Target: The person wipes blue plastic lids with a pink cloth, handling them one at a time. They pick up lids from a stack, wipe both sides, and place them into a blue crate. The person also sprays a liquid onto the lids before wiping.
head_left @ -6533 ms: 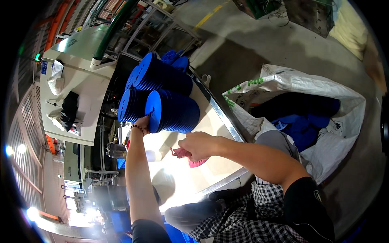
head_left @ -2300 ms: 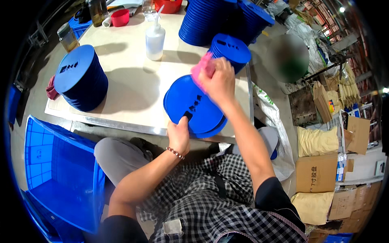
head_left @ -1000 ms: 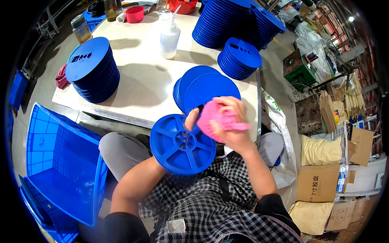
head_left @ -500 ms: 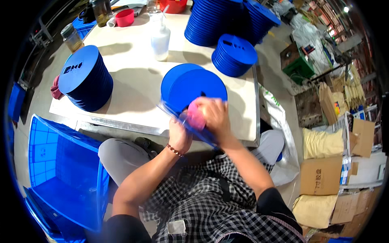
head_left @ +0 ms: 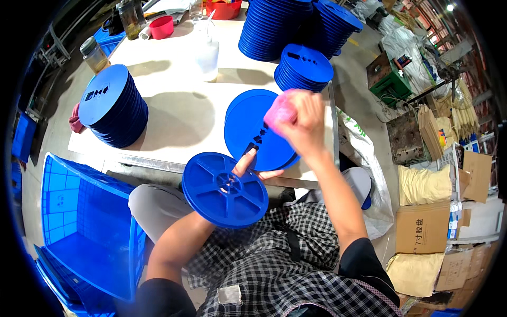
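My left hand point(head_left: 245, 165) supports a round blue plastic spool disc point(head_left: 211, 198) with raised spokes and a central hub, in front of the table edge. One finger shows over its face near the hub and others stick out past its far edge; the palm is hidden beneath. A crumpled pink cloth point(head_left: 281, 112) is gripped in my right hand point(head_left: 306, 124), raised and blurred above the table. Below the cloth, flat blue discs point(head_left: 243, 127) with black cut-out slots lie overlapping on the tabletop.
Stacks of blue discs stand at the table's left point(head_left: 113, 105), right point(head_left: 303, 68) and far side point(head_left: 272, 26). A white pump bottle point(head_left: 207, 61) stands behind the loose discs. A large blue crate point(head_left: 87, 227) sits at my left; cardboard boxes point(head_left: 422, 227) are at far right.
The disc in my left hand has turned from nearly edge-on to face-up and moved nearer me. My right hand with the pink cloth has lifted off it, moving away and to the right.
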`<state>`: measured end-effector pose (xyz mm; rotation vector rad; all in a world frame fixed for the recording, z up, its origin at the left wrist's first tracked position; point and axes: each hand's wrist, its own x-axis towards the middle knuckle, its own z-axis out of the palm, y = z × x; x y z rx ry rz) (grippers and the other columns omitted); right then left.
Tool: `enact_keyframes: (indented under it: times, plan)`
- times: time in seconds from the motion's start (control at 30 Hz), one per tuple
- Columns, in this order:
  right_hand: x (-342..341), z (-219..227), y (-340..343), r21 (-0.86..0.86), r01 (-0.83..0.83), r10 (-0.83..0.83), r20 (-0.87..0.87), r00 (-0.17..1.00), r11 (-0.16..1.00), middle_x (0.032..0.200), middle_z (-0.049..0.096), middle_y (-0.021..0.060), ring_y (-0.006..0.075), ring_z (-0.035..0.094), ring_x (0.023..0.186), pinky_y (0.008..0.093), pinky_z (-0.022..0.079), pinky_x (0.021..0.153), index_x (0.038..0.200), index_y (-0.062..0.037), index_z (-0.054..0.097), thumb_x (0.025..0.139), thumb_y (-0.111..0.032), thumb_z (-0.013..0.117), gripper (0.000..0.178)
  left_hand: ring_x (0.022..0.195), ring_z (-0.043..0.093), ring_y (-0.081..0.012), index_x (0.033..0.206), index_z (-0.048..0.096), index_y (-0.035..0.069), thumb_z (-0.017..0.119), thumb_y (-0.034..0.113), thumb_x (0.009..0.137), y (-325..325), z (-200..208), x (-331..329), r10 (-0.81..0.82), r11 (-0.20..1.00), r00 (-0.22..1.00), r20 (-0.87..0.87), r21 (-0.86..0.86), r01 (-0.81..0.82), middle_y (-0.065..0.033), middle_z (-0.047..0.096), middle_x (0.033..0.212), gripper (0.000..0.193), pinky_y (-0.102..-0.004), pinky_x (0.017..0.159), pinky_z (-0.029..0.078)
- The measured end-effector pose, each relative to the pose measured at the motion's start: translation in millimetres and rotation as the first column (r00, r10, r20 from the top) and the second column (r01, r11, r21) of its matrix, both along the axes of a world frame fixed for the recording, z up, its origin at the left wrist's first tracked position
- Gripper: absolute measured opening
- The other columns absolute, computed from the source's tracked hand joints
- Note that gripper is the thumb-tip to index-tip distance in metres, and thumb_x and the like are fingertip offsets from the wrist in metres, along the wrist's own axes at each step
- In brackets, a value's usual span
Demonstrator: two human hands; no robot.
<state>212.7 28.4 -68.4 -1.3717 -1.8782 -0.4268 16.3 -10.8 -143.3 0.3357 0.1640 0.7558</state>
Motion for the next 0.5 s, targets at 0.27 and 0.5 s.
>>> enact_keyframes:
  times: [0.27,0.5]
  plan:
    - [-1,-2,31,0.037,0.049,-0.053,0.105,0.993,0.998,0.091,0.058,0.0108,0.0283,0.056,0.089,0.0425,0.044,0.081,0.094,-0.0051,0.06,0.084,-0.041,0.078,0.042,0.122,0.066,-0.0361,0.153,0.04,0.006,0.057,0.032,0.105,-4,2,7,-0.064,0.998,0.956,-0.286,0.0,0.067,-0.0165,0.057,0.145,0.057,-0.0396,0.102,0.057]
    - [-92,-9,5,-0.264,-0.433,0.369,-0.258,0.893,0.862,0.094,0.063,0.0097,0.0276,0.058,0.093,0.0407,0.049,0.089,0.101,-0.0075,0.067,0.081,-0.026,0.081,0.031,0.123,0.064,-0.034,0.154,0.037,0.005,0.055,0.017,0.105,-8,-5,12,0.109,0.99,0.968,-0.228,0.117,-0.084,-0.016,0.055,0.146,0.054,-0.0342,0.096,0.057]
